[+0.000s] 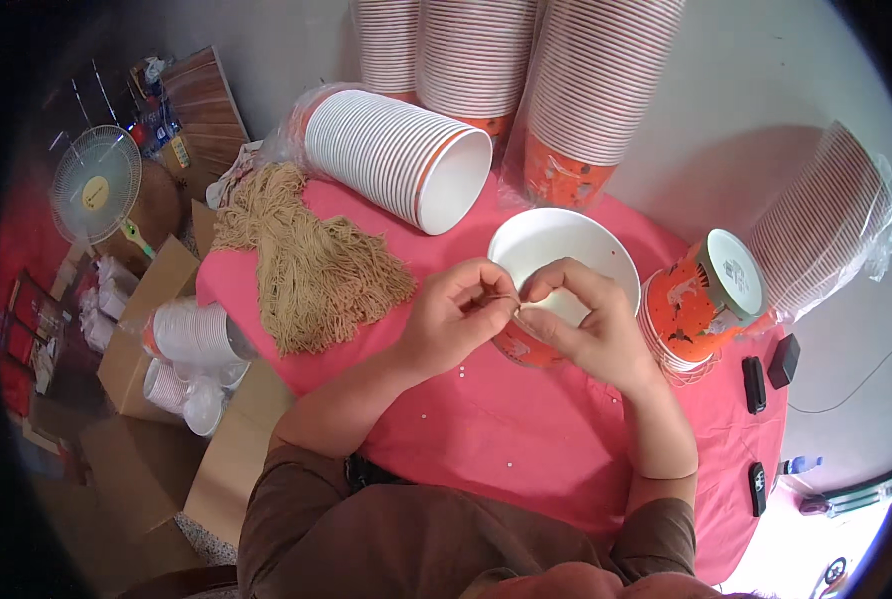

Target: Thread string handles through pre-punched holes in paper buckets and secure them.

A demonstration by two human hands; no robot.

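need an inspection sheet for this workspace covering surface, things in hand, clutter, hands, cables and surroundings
surface: pink tablecloth, small pale specks scattered on it
things in hand: thin tan strand, above the upright paper bucket
clutter: tan cord bundle, nested white buckets on their side
hands: left hand pinches the strand; right hand meets it, its grip unclear
cables: thin dark wire, right of the table
surroundings: electric fan and open cardboard box, left

just a plain dark brown tee [416,539], short sleeves [284,509] a bit loose and wrinkled, forearms [341,404] bare below them
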